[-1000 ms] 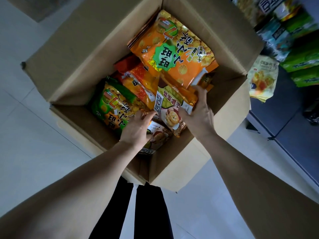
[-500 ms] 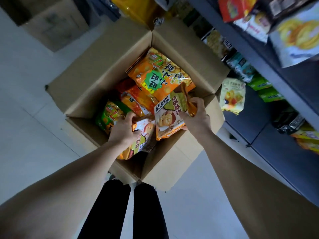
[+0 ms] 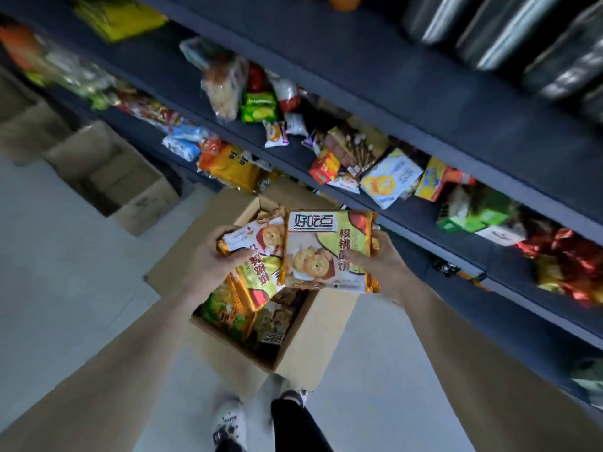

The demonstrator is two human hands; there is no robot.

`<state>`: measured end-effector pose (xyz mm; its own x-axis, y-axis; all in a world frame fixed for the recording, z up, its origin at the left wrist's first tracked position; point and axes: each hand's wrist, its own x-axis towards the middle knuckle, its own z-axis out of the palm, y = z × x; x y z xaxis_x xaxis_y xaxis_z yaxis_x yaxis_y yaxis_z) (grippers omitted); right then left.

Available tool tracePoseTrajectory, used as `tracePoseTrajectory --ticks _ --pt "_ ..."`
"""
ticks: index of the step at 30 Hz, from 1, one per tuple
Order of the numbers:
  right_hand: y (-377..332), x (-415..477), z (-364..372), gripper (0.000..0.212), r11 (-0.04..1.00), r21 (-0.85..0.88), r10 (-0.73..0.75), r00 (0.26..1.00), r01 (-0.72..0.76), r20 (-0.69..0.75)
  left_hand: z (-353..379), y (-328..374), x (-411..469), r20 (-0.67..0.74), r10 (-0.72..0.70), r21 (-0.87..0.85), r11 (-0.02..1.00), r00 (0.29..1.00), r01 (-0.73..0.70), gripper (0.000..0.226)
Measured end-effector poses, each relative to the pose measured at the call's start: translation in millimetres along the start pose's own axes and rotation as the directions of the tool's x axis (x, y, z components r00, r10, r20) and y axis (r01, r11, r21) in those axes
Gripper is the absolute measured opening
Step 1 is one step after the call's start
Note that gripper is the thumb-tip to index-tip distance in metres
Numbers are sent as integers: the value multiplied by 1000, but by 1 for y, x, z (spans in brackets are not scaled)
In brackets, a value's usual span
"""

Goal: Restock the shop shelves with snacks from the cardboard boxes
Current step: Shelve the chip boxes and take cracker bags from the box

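Note:
My right hand (image 3: 380, 265) grips a gold-edged biscuit packet (image 3: 321, 252) with round biscuits pictured on it, held flat above the open cardboard box (image 3: 306, 347). My left hand (image 3: 208, 256) holds a second biscuit packet (image 3: 257, 262) of the same kind, tilted and partly tucked under the first. More snack bags (image 3: 228, 314) lie inside the box below. The dark blue shelves (image 3: 375, 93) run diagonally across the upper right, stocked with mixed snack packs (image 3: 385, 177).
An empty open cardboard box (image 3: 114, 177) stands on the pale floor at the left, with another box (image 3: 23, 125) behind it. Dark canisters (image 3: 509, 31) fill the top shelf. My feet (image 3: 257, 415) stand just before the snack box.
Both hands have lifted a biscuit packet each out of the box and risen. The view has swung up from the box to the shelves.

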<state>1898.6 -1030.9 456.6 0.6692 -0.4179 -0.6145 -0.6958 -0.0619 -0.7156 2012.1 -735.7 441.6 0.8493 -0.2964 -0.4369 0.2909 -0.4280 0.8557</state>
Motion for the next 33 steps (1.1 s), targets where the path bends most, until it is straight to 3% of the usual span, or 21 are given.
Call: tracePoseTrajectory --ticks 2,6,9,15,23,28,33 --pt "-26 -40 -16 61 992 31 -124 990 126 -70 -11 38 -14 47 56 -2 998 997 -56 52" --pt "-66 -118 -51 78 946 -15 -321 924 325 -208 -22 123 -46 63 277 95 955 959 -283 26" --pt "-94 -174 -81 86 908 -67 -413 859 413 -303 -24 189 -71 76 446 195 870 892 -452 28" --pt "-130 -269 -142 45 827 -271 -562 704 494 -434 -24 304 -121 84 697 305 662 712 -685 35" --pt "-159 -363 -225 40 746 -384 -645 449 544 -618 6 426 -177 24 846 242 512 532 -824 55" --pt "-180 -394 -286 48 715 -375 -623 293 590 -726 47 490 -194 27 871 230 472 490 -851 51" --pt "-215 -389 -394 48 667 -396 -610 158 631 -776 112 571 -184 -26 880 213 468 474 -857 51"
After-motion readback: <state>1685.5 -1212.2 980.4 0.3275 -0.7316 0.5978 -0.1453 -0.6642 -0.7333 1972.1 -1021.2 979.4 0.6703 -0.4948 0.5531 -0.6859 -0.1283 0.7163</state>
